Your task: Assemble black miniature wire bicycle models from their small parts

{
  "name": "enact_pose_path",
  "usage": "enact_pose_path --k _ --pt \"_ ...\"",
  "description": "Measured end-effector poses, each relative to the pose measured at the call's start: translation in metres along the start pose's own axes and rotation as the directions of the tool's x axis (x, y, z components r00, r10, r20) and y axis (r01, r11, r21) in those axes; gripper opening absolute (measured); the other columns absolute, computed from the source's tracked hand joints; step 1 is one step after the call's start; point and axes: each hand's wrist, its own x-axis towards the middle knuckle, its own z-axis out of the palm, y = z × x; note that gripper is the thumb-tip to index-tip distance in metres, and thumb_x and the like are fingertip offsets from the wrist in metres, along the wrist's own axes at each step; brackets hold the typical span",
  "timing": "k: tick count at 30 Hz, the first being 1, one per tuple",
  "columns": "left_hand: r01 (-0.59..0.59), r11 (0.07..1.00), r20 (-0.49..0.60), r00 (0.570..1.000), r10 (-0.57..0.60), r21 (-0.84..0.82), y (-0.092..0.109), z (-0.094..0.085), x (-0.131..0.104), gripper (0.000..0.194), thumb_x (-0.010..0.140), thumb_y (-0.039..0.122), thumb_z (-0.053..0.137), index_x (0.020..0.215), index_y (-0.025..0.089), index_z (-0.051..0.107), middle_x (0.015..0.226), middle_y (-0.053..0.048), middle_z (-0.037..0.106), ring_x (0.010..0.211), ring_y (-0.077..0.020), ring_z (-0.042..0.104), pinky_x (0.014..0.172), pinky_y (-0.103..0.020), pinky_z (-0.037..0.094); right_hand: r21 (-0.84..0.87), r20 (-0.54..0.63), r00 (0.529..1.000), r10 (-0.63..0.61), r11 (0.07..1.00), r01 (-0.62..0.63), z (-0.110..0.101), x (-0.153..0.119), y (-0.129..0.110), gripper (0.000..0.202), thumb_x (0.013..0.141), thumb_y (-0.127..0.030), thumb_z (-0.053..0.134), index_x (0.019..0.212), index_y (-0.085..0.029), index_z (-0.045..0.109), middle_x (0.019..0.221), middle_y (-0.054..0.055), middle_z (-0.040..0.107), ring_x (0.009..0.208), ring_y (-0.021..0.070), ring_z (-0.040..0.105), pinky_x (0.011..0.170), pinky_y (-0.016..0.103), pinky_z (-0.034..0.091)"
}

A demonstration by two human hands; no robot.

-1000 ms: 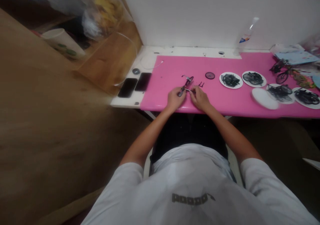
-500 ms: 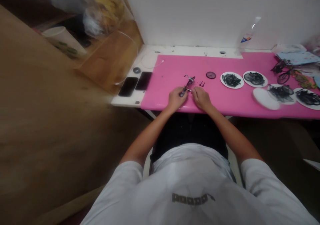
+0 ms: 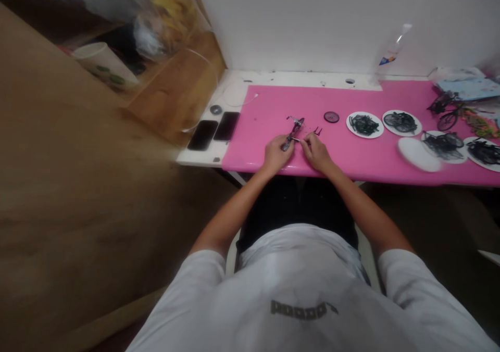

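Observation:
My left hand (image 3: 277, 153) is closed on a small model bicycle (image 3: 297, 127) near the front edge of the pink mat (image 3: 273, 102). In my right hand (image 3: 316, 153) is a thin metal tool (image 3: 296, 139), whose tip touches or nearly touches the bicycle frame. Just beyond the right hand lies a small black forked part (image 3: 317, 131). A loose black wheel (image 3: 331, 117) rests farther back on the mat.
White plates (image 3: 365, 135) of black parts stand to the right, beside a white lid or plate (image 3: 419, 154). Another small bicycle (image 3: 447, 118) is at far right. Two dark phones (image 3: 202, 135) lie at left. A clear bottle (image 3: 392, 50) stands behind.
The camera view has shifted slightly, moving the scene a little to the right. The fingers of my right hand have changed position slightly around the tool.

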Motion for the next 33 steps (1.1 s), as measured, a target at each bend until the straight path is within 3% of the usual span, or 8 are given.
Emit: enact_pose_path --k 6,12,18,25,33 --pt "-0.021 1.000 0.015 1.000 0.021 -0.015 -0.0018 0.0025 -0.0015 0.023 0.104 0.036 0.066 0.113 0.025 0.084 0.116 -0.011 0.085 0.103 -0.0265 0.078 0.094 -0.040 0.057 -0.007 -0.024 0.999 0.032 0.999 -0.032 -0.0030 0.0015 -0.0037 0.056 0.112 -0.074 0.030 0.088 -0.028 0.049 0.090 0.007 0.066 0.084 0.0253 0.060 0.081 0.040 0.048" --pt "-0.014 0.998 -0.005 1.000 0.014 -0.059 -0.0011 0.0017 -0.0013 0.023 0.104 0.037 0.067 0.114 0.025 0.084 0.118 -0.010 0.085 0.107 -0.0267 0.077 0.099 -0.040 0.057 0.087 -0.005 0.999 0.051 0.995 -0.050 -0.0025 -0.0018 -0.0046 0.050 0.108 -0.077 0.042 0.109 -0.027 0.051 0.101 0.008 0.069 0.087 0.0258 0.064 0.082 0.041 0.050" --pt "-0.022 0.999 0.001 1.000 0.022 -0.040 -0.0018 0.0014 -0.0008 0.023 0.104 0.035 0.066 0.113 0.024 0.084 0.118 -0.011 0.084 0.108 -0.0275 0.077 0.100 -0.041 0.057 0.161 0.014 1.000 0.027 0.987 -0.029 -0.0030 -0.0010 -0.0016 0.053 0.106 -0.080 0.045 0.108 -0.028 0.052 0.100 0.008 0.070 0.084 0.0244 0.064 0.081 0.041 0.052" --pt "-0.037 0.999 0.004 0.999 0.037 0.017 -0.0023 0.0014 -0.0011 0.021 0.104 0.033 0.065 0.102 0.022 0.082 0.106 -0.011 0.084 0.096 -0.0253 0.077 0.090 -0.039 0.058 0.079 0.025 0.998 0.066 0.995 -0.068 -0.0033 -0.0018 -0.0018 0.054 0.107 -0.080 0.043 0.105 -0.027 0.054 0.096 0.007 0.073 0.078 0.0247 0.064 0.074 0.038 0.046" --pt "-0.039 0.999 0.018 0.999 0.039 0.015 -0.0004 -0.0002 -0.0003 0.020 0.105 0.032 0.064 0.103 0.023 0.082 0.114 -0.011 0.085 0.102 -0.0257 0.079 0.094 -0.040 0.060 0.032 0.044 0.997 0.067 0.997 -0.068 -0.0029 -0.0023 -0.0023 0.052 0.109 -0.078 0.041 0.101 -0.028 0.052 0.090 0.005 0.069 0.074 0.0237 0.061 0.071 0.036 0.041"
